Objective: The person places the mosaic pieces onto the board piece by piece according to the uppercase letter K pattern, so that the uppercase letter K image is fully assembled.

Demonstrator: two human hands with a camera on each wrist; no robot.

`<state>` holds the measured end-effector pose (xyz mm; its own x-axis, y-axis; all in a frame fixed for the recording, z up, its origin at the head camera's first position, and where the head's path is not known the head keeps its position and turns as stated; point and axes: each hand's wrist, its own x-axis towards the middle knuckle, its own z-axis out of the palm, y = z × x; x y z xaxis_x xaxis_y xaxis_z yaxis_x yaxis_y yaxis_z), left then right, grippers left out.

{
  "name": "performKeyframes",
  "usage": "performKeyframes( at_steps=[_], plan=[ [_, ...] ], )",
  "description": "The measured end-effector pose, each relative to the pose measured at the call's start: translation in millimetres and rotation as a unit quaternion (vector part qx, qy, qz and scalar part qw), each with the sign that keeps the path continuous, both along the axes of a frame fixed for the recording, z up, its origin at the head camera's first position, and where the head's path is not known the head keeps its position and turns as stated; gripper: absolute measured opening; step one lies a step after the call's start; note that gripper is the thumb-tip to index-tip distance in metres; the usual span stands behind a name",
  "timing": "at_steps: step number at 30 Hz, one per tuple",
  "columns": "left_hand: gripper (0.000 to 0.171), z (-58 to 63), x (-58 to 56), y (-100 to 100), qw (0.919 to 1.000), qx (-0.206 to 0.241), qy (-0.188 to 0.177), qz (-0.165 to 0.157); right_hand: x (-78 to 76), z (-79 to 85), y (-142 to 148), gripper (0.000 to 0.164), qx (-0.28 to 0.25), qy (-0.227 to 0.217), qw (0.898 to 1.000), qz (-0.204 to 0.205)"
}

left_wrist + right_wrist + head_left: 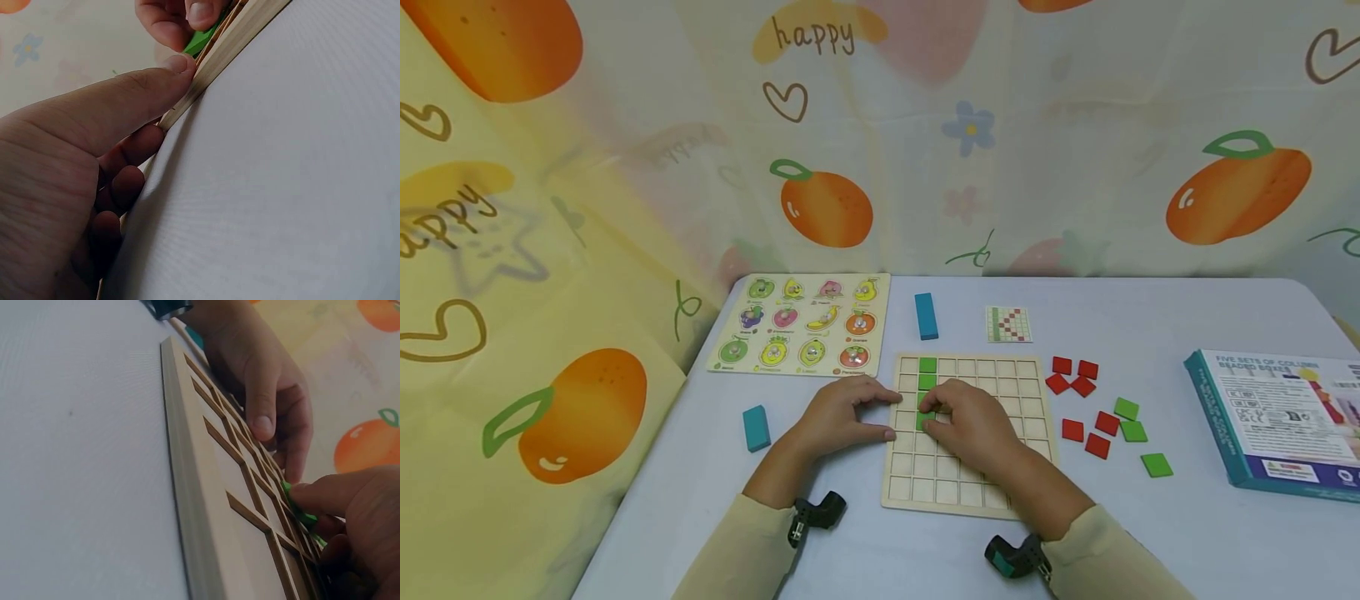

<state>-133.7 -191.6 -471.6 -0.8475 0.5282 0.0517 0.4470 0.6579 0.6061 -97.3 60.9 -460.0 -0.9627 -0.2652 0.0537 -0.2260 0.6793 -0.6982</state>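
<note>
A wooden grid board lies on the table, with green square tiles down its second column. My right hand is over that column, thumb and index finger pinching the lowest green tile at its cell. The fingers partly cover the tile above. My left hand rests against the board's left edge, thumb and index finger apart. In the left wrist view its thumb touches the wooden rim. A green tile shows beneath the right thumb in the right wrist view.
Loose red tiles and green tiles lie right of the board. Behind it are a small pattern card and a blue block. A fruit board and another blue block are leftward; a flat box lies far right.
</note>
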Motion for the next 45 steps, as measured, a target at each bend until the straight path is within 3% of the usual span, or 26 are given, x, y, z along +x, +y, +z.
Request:
performKeyframes(
  at_steps=[12, 23, 33, 45],
  plan=[
    [0.050, 0.1, -1.4, 2.7, 1.0000, -0.004, -0.001, -0.001, 0.9, -0.2, 3.5, 0.013, 0.029, 0.012, 0.999, 0.010],
    [0.049, -1.7, -2.5, 1.4, 1.0000, 0.000, 0.003, -0.009, 2.7, 0.1, 9.1, 0.016, -0.006, 0.015, 1.000, 0.021],
    [0.049, -0.1, -1.2, 0.5, 0.9999, 0.001, 0.009, -0.006, 6.9, 8.7, 27.3, 0.025, -0.033, -0.023, 0.999, -0.030],
    [0.049, 1.0, 0.7, 2.3, 1.0000, -0.006, 0.001, 0.004, 9.6, 8.1, 72.5, 0.024, -0.071, -0.038, 0.992, -0.096]
  ],
)
